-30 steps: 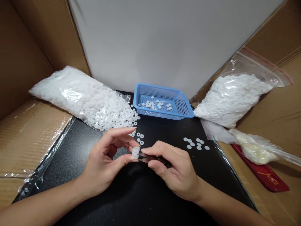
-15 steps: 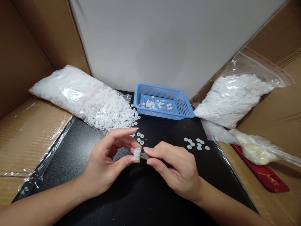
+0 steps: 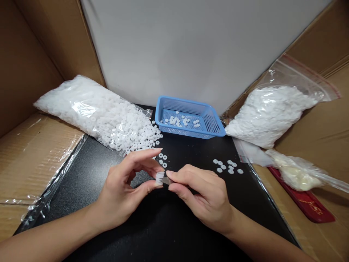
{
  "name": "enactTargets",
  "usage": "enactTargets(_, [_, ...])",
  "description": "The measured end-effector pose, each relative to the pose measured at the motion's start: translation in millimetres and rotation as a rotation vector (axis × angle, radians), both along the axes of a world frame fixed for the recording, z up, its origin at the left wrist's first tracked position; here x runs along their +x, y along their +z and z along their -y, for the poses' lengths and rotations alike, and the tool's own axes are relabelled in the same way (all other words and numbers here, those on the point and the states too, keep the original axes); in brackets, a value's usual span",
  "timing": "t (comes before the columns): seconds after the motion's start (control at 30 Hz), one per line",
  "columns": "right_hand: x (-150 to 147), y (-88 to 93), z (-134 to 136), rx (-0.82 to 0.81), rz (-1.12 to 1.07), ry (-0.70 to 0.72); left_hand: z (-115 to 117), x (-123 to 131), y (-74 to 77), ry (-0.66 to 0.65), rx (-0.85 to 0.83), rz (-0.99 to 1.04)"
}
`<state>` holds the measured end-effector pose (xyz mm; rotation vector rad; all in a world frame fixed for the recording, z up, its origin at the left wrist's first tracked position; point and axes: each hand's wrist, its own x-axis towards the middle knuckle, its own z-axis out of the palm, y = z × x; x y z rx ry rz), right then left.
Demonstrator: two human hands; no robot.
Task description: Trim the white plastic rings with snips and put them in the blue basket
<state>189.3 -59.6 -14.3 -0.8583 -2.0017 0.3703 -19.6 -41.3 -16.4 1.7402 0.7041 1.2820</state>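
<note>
My left hand (image 3: 124, 189) pinches a small stack of white plastic rings (image 3: 159, 177) between thumb and fingers, just above the black table (image 3: 152, 233). My right hand (image 3: 203, 194) is closed on a thin dark tool (image 3: 167, 181) whose tip touches the stack. Loose white rings (image 3: 163, 160) lie just behind my hands, and a small group of white discs (image 3: 227, 166) lies to the right.
An open bag of white rings (image 3: 95, 112) spills onto the table at the left. A blue mesh basket (image 3: 211, 125) with several white parts stands at the back. More bags (image 3: 268, 114) and a red flat object (image 3: 308, 203) lie at the right. Cardboard walls stand on both sides.
My right hand has slid slightly left, bringing the tool tip closer into the ring stack. My left hand has barely moved.
</note>
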Motion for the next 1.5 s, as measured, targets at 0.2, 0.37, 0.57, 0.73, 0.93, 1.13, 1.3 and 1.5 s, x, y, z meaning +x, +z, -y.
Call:
enactTargets(0.2, [0.4,-1.2,0.4,0.017,0.005,-0.002,1.1,-0.2,-0.8,-0.021,-0.021,-0.010])
enactTargets(0.37, [0.7,0.2,-0.7,0.046,0.020,-0.007,0.6,-0.2,0.8,-0.043,-0.042,0.005])
enactTargets(0.57, [0.0,-0.4,-0.2,0.052,0.013,-0.001,-0.3,0.7,0.8,-0.044,-0.065,0.009])
enactTargets(0.73, [0.5,-0.9,0.1,0.051,0.009,0.004,0.3,0.4,1.7,-0.044,-0.076,0.007])
enactTargets(0.93, [0.4,-0.7,-0.3,0.051,0.004,0.005,1.6,-0.7,1.0,-0.048,-0.062,0.003])
enactTargets(1.13, [1.8,-3.9,1.4,0.183,-0.004,0.101,-1.1,1.3,1.7,-0.022,-0.108,0.010])
enactTargets(1.3, [1.6,-14.1,2.5,0.058,-0.208,-0.039,-4.8,3.4,3.3,-0.039,-0.251,0.091])
enactTargets(1.5, [-9.7,-20.9,4.2,-0.189,-0.251,-0.060,-4.6,5.4,0.8,-0.015,-0.229,0.053])
